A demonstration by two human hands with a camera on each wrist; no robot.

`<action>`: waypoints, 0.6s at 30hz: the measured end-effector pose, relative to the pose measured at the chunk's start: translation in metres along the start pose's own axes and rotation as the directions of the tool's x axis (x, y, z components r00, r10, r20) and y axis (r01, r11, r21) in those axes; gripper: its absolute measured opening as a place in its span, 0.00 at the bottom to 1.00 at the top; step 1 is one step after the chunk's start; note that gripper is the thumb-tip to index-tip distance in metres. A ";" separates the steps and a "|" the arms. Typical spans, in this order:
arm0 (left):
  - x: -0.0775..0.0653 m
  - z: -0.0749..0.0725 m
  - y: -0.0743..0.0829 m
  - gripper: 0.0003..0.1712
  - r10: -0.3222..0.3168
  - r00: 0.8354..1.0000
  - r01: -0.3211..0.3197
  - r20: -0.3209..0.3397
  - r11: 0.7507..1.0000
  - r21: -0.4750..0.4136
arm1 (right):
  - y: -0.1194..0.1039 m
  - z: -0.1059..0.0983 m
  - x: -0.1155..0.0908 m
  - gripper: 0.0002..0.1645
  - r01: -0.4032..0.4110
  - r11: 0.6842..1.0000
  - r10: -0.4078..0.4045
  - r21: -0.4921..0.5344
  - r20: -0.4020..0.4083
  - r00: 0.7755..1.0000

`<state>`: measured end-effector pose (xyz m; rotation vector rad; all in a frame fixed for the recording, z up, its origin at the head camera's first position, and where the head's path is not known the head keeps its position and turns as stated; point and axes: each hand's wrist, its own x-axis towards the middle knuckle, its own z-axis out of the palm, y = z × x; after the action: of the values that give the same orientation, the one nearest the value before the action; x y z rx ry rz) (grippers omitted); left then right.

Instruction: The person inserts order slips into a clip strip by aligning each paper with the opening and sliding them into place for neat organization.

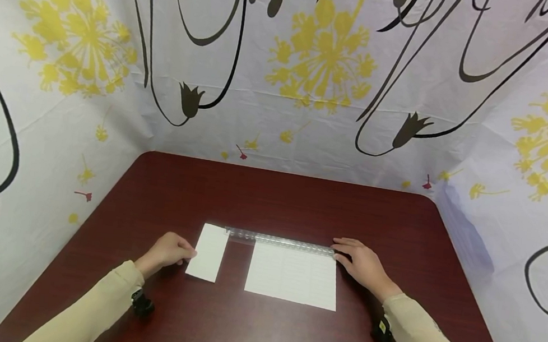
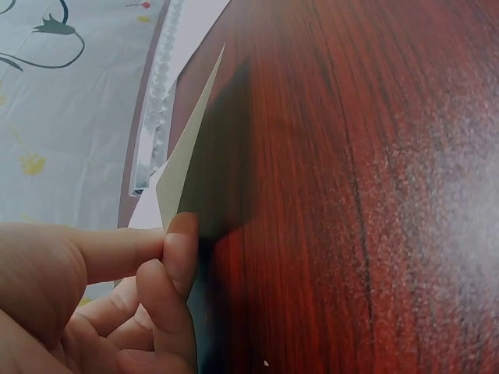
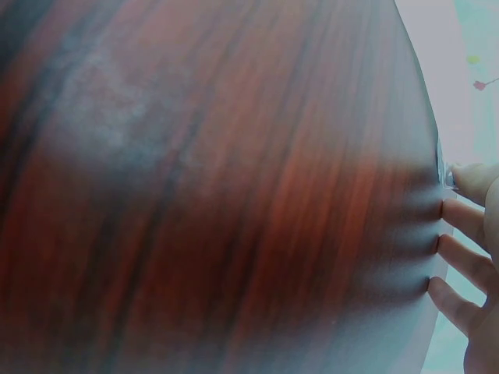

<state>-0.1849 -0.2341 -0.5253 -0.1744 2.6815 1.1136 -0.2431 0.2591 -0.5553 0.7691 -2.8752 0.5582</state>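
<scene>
My left hand (image 1: pixel 168 250) pinches the left edge of a small white paper piece (image 1: pixel 207 252) between thumb and fingertip. In the left wrist view that paper (image 2: pixel 187 160) tilts up off the table, its shadow beneath. A clear plastic ruler (image 1: pixel 291 244) with a bumpy row along it lies across the top edge of a larger white sheet (image 1: pixel 292 275). Its left end reaches the small paper's top right corner. At the ruler's right end rests my right hand (image 1: pixel 362 264), fingers extended and spread; the right wrist view shows fingertips (image 3: pixel 434 287) on the table and the thumb at the ruler's end.
A dark red wood-grain table (image 1: pixel 281 200) carries everything, its far corners rounded. White cloth (image 1: pixel 278 137) with yellow and grey plant prints hangs behind the table and along both sides. Both wrists wear black straps with devices.
</scene>
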 end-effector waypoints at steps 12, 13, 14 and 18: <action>0.001 0.005 0.002 0.10 -0.005 1.000 0.005 0.001 1.000 0.009 | 0.001 0.001 0.000 0.22 0.002 1.000 -0.002 0.002 -0.008 1.000; 0.001 0.005 0.002 0.10 0.000 1.000 0.000 0.000 1.000 0.010 | 0.001 0.001 0.000 0.22 0.002 1.000 -0.002 0.003 -0.008 1.000; 0.001 0.006 0.003 0.10 0.004 1.000 -0.004 0.000 1.000 0.010 | 0.001 0.001 0.000 0.22 0.002 1.000 -0.002 0.004 -0.008 1.000; 0.002 0.009 0.005 0.09 0.007 1.000 -0.007 0.003 1.000 0.002 | 0.001 0.001 -0.001 0.22 0.000 1.000 0.000 0.007 -0.007 1.000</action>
<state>-0.1867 -0.2249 -0.5288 -0.1634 2.6822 1.1125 -0.2428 0.2597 -0.5572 0.7666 -2.8688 0.5704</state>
